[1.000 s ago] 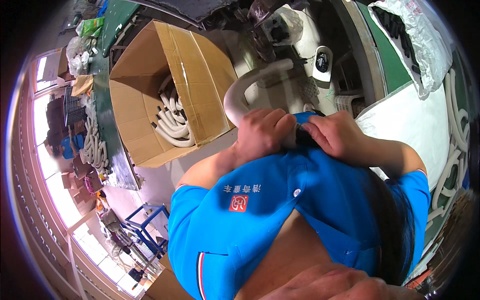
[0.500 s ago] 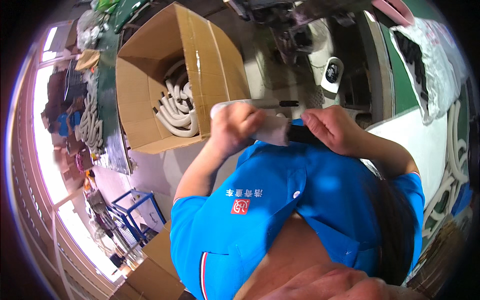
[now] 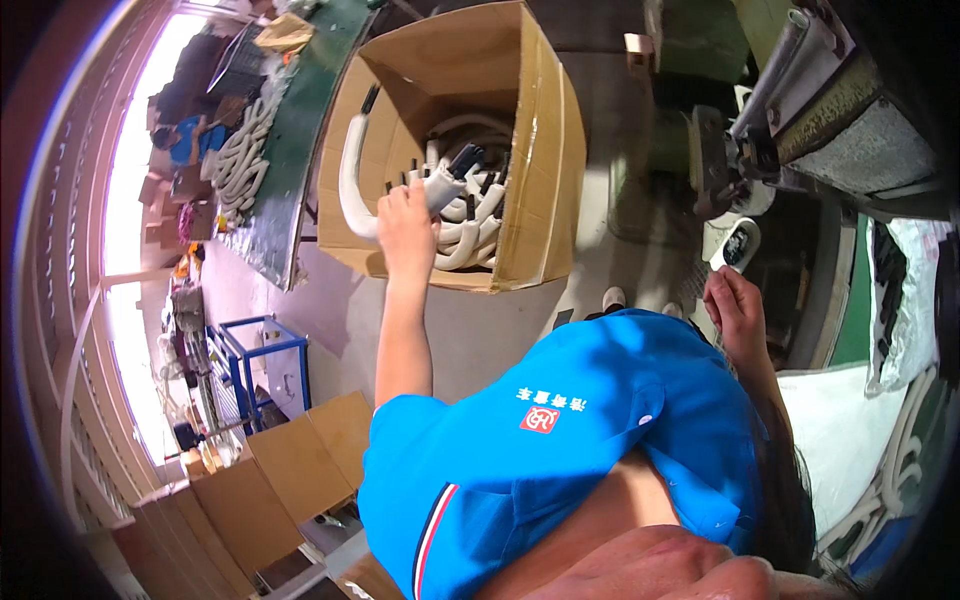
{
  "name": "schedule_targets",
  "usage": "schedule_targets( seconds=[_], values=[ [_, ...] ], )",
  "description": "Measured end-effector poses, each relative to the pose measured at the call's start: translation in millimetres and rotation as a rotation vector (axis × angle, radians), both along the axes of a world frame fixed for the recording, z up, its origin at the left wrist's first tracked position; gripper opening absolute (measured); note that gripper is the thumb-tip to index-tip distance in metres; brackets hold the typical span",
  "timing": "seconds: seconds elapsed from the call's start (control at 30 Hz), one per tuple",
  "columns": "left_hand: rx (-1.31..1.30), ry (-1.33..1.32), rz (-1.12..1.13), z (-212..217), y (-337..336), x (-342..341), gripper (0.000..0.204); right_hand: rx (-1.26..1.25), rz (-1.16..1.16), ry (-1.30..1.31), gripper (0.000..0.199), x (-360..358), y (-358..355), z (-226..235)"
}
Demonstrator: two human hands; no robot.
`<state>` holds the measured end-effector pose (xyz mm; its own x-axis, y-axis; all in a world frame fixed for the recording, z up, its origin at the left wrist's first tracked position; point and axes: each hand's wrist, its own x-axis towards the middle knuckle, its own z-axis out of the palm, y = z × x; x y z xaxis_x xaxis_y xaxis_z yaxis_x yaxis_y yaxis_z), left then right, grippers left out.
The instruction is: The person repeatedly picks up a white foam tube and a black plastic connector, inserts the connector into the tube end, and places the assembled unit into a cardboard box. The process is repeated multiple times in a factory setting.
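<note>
My left hand (image 3: 405,225) reaches out to the cardboard box (image 3: 552,190) and is closed round a curved white foam-covered tube (image 3: 352,190). One black end of this tube points up at the box's left side; the other end, wider and with black inside, tilts up beside my fingers. Beneath it in the box lie several similar white tubes (image 3: 485,225) with black tips, partly hidden by my hand. My right hand (image 3: 735,305) hangs off to the right, apart from the box, with fingers curled and nothing visible in them.
A green table (image 3: 290,190) with a heap of white tubes (image 3: 245,160) stands left of the box. At the right are a metal machine (image 3: 840,140) and a plastic bag (image 3: 915,300) of black pieces. A blue metal frame (image 3: 255,365) stands at the lower left.
My left hand has moved from in front of my chest into the box opening, carrying the tube. My right hand has let go of its black end and drawn away to the right.
</note>
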<state>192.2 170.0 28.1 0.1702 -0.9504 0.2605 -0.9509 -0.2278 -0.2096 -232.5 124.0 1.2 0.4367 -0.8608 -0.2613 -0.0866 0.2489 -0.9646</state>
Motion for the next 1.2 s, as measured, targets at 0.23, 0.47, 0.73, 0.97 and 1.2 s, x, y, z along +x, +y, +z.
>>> schedule_targets(
  seconds=[0.23, 0.47, 0.73, 0.97, 1.2],
  values=[
    [0.396, 0.418, -0.505, -53, -47, -97, 0.053, -0.493, -0.418, 0.43, 0.022, -44, -83, -106],
    [0.386, 0.762, -0.97, -65, -42, -202, 0.044, -0.449, -0.083, 1.063, 0.024, -29, -217, -179],
    [0.829, 0.769, -0.551, -83, -18, -167, 0.043, -0.569, -0.098, 0.823, 0.026, -30, -248, -279],
    [1.059, 0.683, -0.839, -88, -34, -234, 0.046, -0.833, -0.831, 0.787, 0.014, -148, -110, -130],
    [1.012, 0.453, -0.963, -91, -75, -291, 0.043, -0.408, -1.465, 1.266, 0.031, -401, 48, -152]
  ],
)
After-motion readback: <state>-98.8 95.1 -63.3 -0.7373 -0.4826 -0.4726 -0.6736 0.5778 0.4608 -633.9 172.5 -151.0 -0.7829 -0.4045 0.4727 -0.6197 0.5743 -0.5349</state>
